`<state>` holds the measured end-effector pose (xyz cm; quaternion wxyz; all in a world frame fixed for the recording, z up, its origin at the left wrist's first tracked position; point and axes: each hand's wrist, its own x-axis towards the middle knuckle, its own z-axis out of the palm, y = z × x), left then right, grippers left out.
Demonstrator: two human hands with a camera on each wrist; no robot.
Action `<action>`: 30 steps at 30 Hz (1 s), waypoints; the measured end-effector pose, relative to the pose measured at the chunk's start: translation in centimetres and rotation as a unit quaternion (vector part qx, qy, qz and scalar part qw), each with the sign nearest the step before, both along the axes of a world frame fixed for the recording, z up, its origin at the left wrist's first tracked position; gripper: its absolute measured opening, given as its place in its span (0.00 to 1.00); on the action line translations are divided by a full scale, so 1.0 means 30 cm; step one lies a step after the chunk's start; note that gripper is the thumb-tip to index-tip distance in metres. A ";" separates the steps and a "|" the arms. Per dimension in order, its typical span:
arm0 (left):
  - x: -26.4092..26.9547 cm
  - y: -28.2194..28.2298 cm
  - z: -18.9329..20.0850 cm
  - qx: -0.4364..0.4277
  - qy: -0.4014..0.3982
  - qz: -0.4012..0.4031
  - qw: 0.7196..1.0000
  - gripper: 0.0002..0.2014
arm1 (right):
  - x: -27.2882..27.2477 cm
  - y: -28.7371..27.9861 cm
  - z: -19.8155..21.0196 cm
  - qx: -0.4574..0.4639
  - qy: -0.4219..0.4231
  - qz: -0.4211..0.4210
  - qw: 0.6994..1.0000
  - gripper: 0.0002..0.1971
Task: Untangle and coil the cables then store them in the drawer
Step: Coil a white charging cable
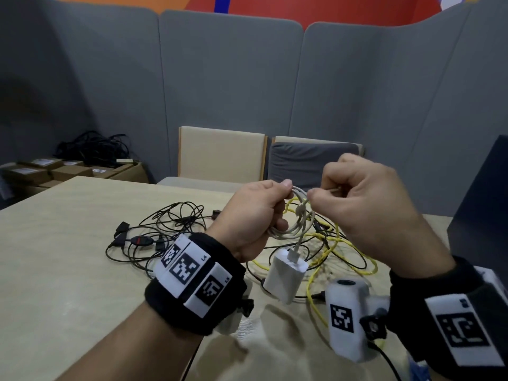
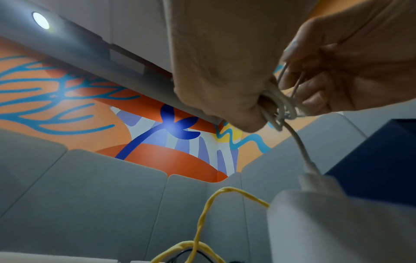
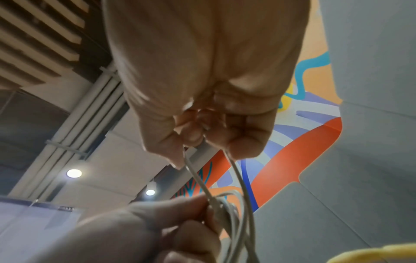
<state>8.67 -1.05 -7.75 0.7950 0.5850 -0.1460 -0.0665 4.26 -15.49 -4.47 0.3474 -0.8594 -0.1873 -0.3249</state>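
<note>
Table [image 1: 82, 257]: pale wood; a black cable tangle [image 1: 165, 232] and a yellow cable [image 1: 343, 254] lie on it.
Charger [image 1: 286, 276]: white block, hangs from the white cable just above the table.
Left hand [image 1: 255, 215]: fingers curled round the coiled white cable [image 1: 294, 226], held above the tangle.
Right hand [image 1: 365, 204]: thumb and finger pinch the cable's loose end beside the coil.
</note>
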 end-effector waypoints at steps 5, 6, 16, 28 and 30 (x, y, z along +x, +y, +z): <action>-0.001 -0.004 -0.011 0.015 -0.021 -0.030 0.999 0.10 | 0.015 0.022 -0.031 -0.084 0.074 0.018 0.994 0.14; -0.003 -0.002 -0.006 0.002 -0.012 -0.031 0.999 0.09 | 0.013 0.017 -0.026 -0.027 0.096 0.062 0.993 0.12; -0.029 0.000 0.032 -0.112 0.023 -0.048 0.992 0.22 | 0.074 -0.070 -0.061 0.211 0.266 0.180 0.923 0.10; -0.005 0.030 0.039 -0.133 0.015 -0.010 0.991 0.17 | 0.081 -0.072 -0.064 0.102 0.262 0.086 0.956 0.10; 0.001 0.039 0.044 -0.144 0.029 0.011 0.989 0.13 | 0.101 -0.097 -0.068 0.122 0.202 -0.011 0.972 0.12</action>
